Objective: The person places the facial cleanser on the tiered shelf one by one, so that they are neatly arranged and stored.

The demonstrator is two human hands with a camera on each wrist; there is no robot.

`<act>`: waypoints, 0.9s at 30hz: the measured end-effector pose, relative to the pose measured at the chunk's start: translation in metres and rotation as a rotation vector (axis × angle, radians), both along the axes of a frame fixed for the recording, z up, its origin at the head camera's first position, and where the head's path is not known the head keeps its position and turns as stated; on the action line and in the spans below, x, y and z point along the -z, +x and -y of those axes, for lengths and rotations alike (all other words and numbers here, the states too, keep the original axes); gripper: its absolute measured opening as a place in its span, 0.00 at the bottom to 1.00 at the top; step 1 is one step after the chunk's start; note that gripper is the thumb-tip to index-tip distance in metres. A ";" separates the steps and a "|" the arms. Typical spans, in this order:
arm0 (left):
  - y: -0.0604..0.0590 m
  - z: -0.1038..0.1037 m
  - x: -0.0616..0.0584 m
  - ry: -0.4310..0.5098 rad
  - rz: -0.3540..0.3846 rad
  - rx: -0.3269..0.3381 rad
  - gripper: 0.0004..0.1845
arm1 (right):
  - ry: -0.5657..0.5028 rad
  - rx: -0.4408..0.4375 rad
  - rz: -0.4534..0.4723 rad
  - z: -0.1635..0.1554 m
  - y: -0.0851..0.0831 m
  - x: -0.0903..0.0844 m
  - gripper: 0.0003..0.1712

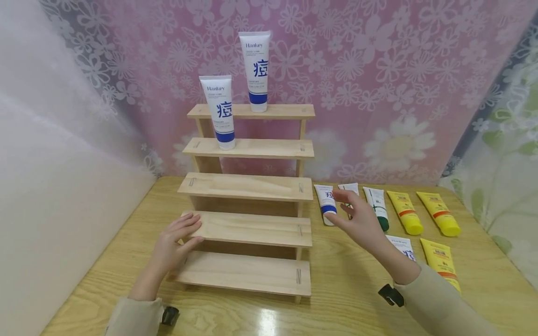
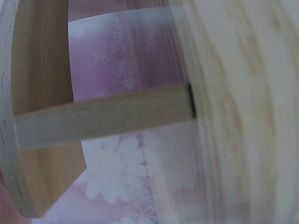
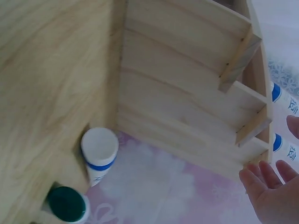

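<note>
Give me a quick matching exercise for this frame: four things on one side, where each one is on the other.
Things:
1. left hand
2. right hand
3. tallest tube
4. yellow tubes

Places:
A. top shelf of the wooden rack
B. lying on the table, far right
C. resting on the second-lowest shelf
D. above the white tubes beside the rack

Pairs: 1-C, 2-D, 3-A, 4-B

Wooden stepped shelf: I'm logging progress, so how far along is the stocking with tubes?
Early. Two blue-and-white tubes stand on the top two steps of the shelf. The left hand rests on a lower step; the right hand hovers open over the tubes lying on the table, holding none. Three steps are bare; about seven tubes still lie flat, three of them yellow tubes.
</note>
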State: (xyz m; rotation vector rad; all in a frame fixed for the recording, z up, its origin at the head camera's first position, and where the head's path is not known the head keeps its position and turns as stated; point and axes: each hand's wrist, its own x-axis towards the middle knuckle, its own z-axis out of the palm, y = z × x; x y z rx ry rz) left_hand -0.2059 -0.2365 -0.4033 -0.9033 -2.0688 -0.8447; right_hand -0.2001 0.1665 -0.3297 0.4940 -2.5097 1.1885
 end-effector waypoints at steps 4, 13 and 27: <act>0.001 0.000 0.001 -0.013 0.006 -0.008 0.19 | 0.019 0.020 0.009 -0.010 0.005 0.010 0.30; -0.001 -0.001 0.001 -0.005 -0.016 -0.002 0.20 | 0.019 0.008 0.023 -0.028 0.012 0.031 0.26; -0.001 0.000 0.001 0.003 0.018 0.009 0.19 | 0.121 0.061 0.093 -0.053 0.028 0.044 0.26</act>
